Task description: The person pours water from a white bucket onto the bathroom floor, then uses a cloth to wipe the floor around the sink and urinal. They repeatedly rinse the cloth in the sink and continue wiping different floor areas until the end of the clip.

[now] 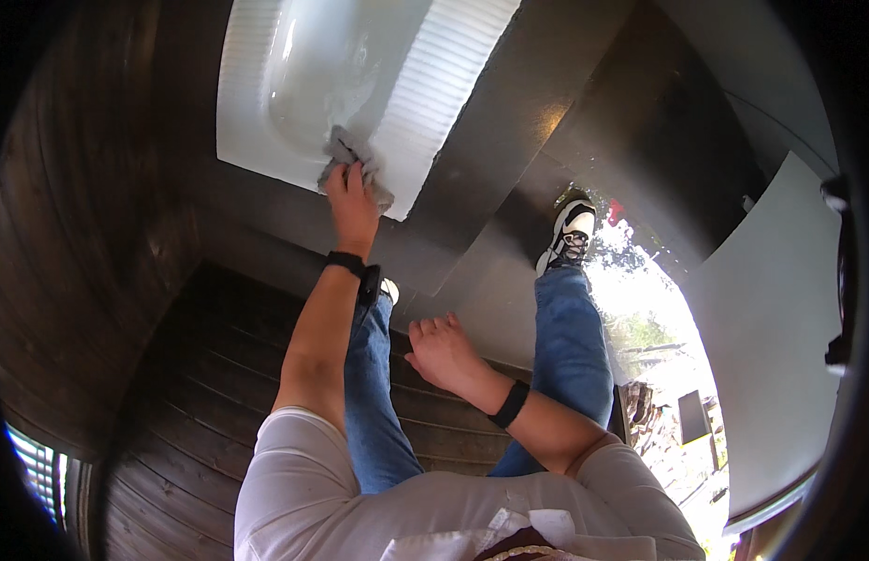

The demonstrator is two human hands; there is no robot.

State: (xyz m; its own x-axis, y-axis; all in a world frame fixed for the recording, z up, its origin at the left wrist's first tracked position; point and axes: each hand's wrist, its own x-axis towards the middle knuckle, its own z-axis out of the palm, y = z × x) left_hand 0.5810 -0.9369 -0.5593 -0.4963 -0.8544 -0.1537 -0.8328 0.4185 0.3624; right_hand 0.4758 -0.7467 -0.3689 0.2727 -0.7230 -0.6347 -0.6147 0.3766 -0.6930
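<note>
My left hand [351, 200] presses a crumpled grey cloth [350, 156] against the near end of a white ceramic squat toilet pan [424, 126]. Part of the cloth reaches over the inner slope of the basin, which looks wet and shiny. A black band with a small dark device circles my left wrist. My right hand [445, 350] hangs in the air in front of my body, between my legs. Its fingers are loosely curled, the thumb stands apart, and I see nothing in it. A black band is on that wrist too.
The pan is set in a dark raised floor step [469, 210]. My right shoe [571, 231] stands on wet, reflecting floor. Dark plank walls [91, 182] rise at left and behind me. At right is a pale door-like panel [771, 336], beside a bright opening [658, 336].
</note>
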